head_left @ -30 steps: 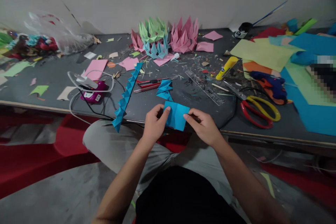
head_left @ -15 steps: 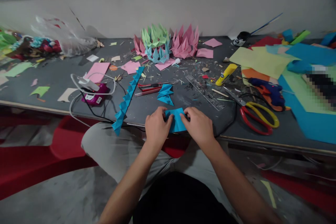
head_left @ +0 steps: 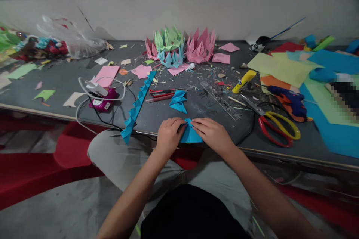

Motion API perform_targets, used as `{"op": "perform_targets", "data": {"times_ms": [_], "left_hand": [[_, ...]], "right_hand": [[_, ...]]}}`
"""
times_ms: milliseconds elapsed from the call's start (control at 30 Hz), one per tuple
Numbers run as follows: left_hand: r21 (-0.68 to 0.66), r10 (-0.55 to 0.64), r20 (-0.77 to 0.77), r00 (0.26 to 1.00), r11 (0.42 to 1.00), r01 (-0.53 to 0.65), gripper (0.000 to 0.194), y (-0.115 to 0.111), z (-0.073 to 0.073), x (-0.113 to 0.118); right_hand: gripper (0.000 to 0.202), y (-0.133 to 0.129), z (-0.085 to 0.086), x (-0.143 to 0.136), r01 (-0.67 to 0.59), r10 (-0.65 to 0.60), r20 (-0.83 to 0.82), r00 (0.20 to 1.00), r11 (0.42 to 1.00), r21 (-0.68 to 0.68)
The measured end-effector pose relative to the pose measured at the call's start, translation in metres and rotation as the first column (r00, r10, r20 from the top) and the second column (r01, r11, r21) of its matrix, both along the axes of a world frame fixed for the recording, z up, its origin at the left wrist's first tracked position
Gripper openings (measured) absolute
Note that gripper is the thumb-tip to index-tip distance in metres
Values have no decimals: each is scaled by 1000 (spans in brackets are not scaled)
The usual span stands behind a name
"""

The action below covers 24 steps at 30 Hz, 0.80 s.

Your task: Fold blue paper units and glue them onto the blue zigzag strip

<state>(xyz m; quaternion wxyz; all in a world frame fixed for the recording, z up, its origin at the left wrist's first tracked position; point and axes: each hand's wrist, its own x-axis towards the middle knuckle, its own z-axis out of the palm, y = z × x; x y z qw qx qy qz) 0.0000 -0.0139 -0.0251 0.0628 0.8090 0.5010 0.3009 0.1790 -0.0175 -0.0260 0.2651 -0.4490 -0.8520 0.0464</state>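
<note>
A blue sheet of paper [head_left: 192, 136] lies at the table's front edge, its top corners folded inward to a point. My left hand [head_left: 169, 134] pinches its left side, fingers closed. Opposite it, my right hand [head_left: 211, 133] has its fingertips pressed together on the right fold near the top. Just beyond the hands are small folded blue paper pieces [head_left: 178, 101], partly overlapping. To the left stretches a zigzag strip of joined blue folded paper [head_left: 139, 101]. A red utility knife [head_left: 162, 92] rests behind the small pieces.
Pink, green and blue paper crowns [head_left: 200, 46] stand at the back. On the right are red-and-yellow scissors [head_left: 276, 126], a glue gun [head_left: 290, 101], a yellow tube [head_left: 244, 81] and coloured sheets [head_left: 283, 68]. A clear ruler [head_left: 220, 99] lies mid-table; a purple power adapter [head_left: 103, 101] with cables sits left.
The blue sheet's upper corners have been folded in, so its flat top edge is now a peak. Both hands have moved closer together at the top. The view has shifted slightly.
</note>
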Motion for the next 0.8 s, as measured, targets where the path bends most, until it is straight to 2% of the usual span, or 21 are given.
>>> {"op": "perform_targets", "data": {"times_ms": [133, 267, 567, 800], "left_hand": [[55, -169, 23, 985, 984, 167, 13, 3, -4, -11], [118, -252, 8, 968, 961, 250, 17, 2, -5, -18], [182, -275, 0, 962, 945, 270, 18, -2, -5, -18], [100, -245, -95, 965, 962, 254, 23, 11, -2, -15]], "right_hand": [[25, 2, 1, 3, -79, 76, 62, 995, 995, 59], [25, 3, 3, 7, -140, 130, 104, 986, 986, 93], [24, 1, 2, 12, -174, 163, 118, 980, 980, 96], [25, 14, 4, 11, -164, 146, 193, 970, 983, 82]]}}
